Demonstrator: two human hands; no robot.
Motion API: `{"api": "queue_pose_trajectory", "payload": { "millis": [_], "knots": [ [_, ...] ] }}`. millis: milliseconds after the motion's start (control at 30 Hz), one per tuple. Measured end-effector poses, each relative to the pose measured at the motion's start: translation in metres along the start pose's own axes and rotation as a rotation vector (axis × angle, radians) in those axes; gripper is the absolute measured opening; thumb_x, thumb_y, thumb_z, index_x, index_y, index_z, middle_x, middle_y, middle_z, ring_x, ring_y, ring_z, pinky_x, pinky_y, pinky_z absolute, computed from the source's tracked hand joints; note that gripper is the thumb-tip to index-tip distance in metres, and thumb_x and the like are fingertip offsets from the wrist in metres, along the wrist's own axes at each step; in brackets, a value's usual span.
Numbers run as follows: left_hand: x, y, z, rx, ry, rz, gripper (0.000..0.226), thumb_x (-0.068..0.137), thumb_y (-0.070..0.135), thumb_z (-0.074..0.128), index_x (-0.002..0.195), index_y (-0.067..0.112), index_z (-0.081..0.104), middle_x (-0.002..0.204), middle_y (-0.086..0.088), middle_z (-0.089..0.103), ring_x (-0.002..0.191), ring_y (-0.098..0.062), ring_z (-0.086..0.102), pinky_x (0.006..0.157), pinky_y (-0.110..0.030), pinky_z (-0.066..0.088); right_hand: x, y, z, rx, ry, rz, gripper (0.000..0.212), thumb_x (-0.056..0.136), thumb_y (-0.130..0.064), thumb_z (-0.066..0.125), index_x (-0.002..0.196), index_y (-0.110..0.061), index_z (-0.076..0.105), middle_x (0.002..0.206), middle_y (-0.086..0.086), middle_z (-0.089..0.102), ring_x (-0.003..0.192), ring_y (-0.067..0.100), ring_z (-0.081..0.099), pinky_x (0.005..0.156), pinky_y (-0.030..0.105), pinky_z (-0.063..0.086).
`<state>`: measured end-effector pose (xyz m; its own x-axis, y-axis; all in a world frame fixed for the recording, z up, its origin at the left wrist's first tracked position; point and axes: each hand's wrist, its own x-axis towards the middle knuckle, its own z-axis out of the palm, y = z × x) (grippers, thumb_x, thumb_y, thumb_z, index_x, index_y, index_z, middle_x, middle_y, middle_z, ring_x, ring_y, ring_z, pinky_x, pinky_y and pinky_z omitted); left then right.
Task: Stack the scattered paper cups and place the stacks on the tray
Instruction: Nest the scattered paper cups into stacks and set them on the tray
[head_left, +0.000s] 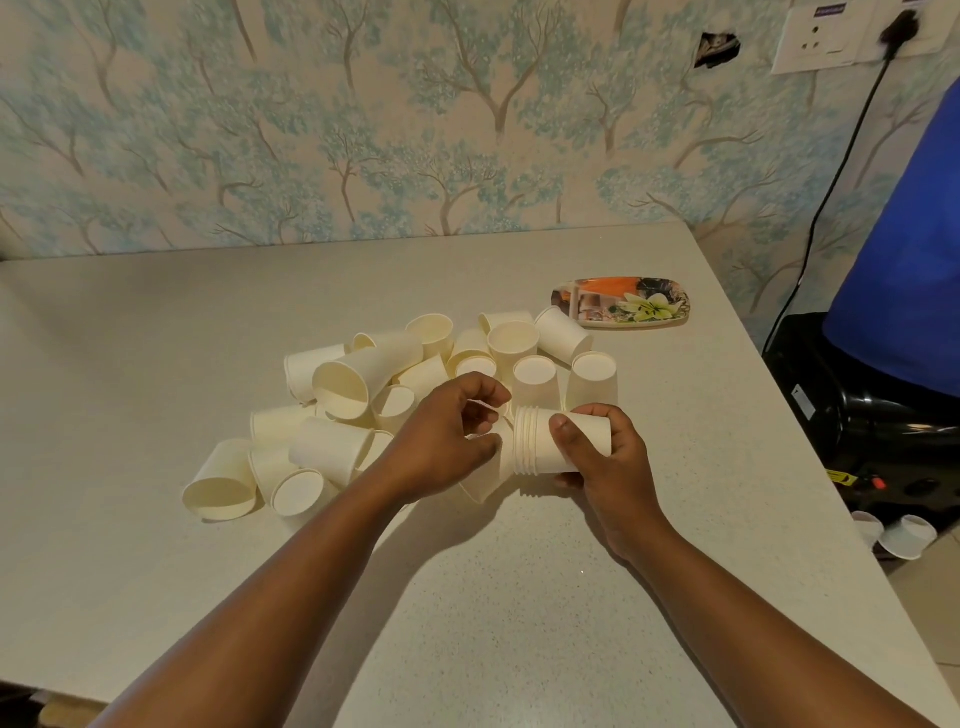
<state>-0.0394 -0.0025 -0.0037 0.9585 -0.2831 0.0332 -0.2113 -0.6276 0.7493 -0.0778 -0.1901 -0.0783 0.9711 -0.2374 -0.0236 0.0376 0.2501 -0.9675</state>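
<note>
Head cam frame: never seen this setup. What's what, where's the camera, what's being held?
No machine here: a person's two bare hands, filmed by one wide-angle camera worn on the head, looking forward and down. The right hand holds a nested stack of paper cups on its side. The left hand grips another cup beside the stack's open end. Loose cups lie scattered on the grey table, upright, tipped or upside down. The flower-print tray sits beyond them, with no cups on it yet.
</note>
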Motion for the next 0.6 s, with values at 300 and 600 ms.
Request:
{"api": "queue_pose_trajectory", "payload": {
  "millis": [300,600],
  "knots": [
    [-0.001,-0.003,0.008,0.244,-0.053,0.075,0.037,0.093,0.020,0.070,0.129,0.025,0.067,0.130,0.007,0.066,0.115,-0.015,0.060,0.092,-0.028,0.046,0.000,0.003,0.002,-0.030,-0.010,0.003,0.039,0.082,-0.035,0.079,0.114,-0.024,0.060,0.117,0.002,0.063,0.107,0.025,0.066,0.072,0.037,0.064],
    [0.000,-0.003,0.016,0.065,0.005,0.052,0.042,0.095,0.021,0.069,0.134,0.030,0.057,0.130,0.011,0.062,0.121,-0.011,0.053,0.097,-0.031,0.043,0.002,-0.001,0.000,-0.021,0.022,-0.009,0.029,0.085,-0.036,0.076,0.108,-0.034,0.059,0.112,-0.005,0.064,0.102,0.025,0.068,0.063,0.029,0.062]
  ]
}}
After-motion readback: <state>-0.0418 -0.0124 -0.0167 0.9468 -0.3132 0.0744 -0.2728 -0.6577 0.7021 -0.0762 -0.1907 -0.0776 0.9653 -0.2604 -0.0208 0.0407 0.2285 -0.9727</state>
